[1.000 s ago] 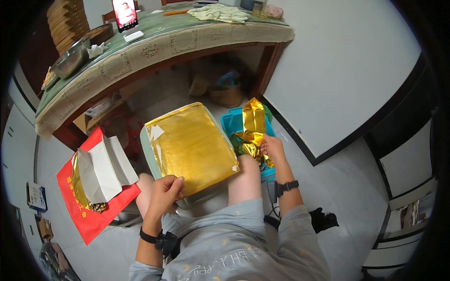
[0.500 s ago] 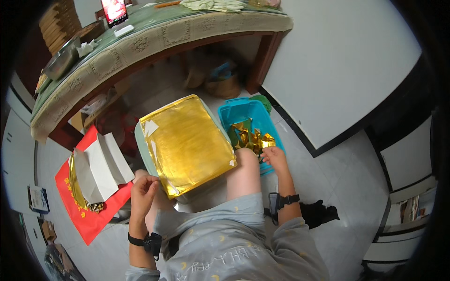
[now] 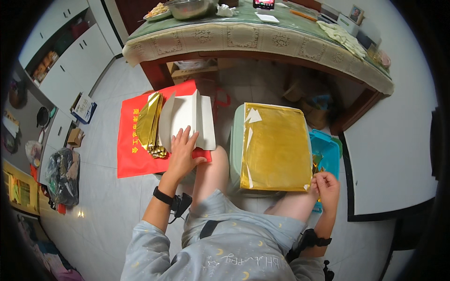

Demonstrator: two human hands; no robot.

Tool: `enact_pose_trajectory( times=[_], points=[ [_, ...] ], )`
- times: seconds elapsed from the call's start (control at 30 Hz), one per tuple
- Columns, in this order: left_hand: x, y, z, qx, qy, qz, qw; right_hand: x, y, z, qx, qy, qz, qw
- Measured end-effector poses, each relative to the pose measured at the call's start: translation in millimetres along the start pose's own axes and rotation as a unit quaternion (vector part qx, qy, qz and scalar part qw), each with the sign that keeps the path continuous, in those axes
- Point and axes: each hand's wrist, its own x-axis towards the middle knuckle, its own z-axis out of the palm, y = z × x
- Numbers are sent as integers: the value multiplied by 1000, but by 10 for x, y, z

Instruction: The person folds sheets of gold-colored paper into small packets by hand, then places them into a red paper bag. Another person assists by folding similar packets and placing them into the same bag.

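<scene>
My left hand (image 3: 184,152) is open, fingers spread over the lower part of a folded white card (image 3: 183,113) that lies on a red bag (image 3: 129,161). Beside the card, a bundle of folded gold foil papers (image 3: 149,122) rests on the same bag. To the right, a flat gold-covered board (image 3: 276,145) with torn white patches sits on a pale green stool (image 3: 236,140). My right hand (image 3: 326,186) has its fingers pinched together by the board's near right corner; what they hold, if anything, is hidden. Folded gold pieces (image 3: 316,162) show partly in a blue basket (image 3: 330,150).
A table (image 3: 225,40) with a lace-edged cloth spans the far side, bearing a metal bowl (image 3: 191,8), a phone (image 3: 264,4) and light gloves (image 3: 342,37). At left on the floor are a small box (image 3: 83,108) and a filled plastic bag (image 3: 63,175).
The view has turned left. My left hand has gone from the board's near left corner to the white card and spread open. My right hand has moved from above the basket to the board's corner.
</scene>
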Motion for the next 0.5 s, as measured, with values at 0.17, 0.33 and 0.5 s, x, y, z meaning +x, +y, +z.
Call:
enact_pose_trajectory(
  times=[0.17, 0.33, 0.5],
  points=[
    [39, -249, 152, -67, -5, -39, 997, 0, -308, 487, -20, -128, -34, 991],
    [88, -234, 162, -77, 10, 3, 997, 75, -631, 976, -56, -229, -15, 972],
    [89, -329, 226, -88, 72, 54, 992, 181, -781, 1470, -145, -309, -124, 932]
  ],
)
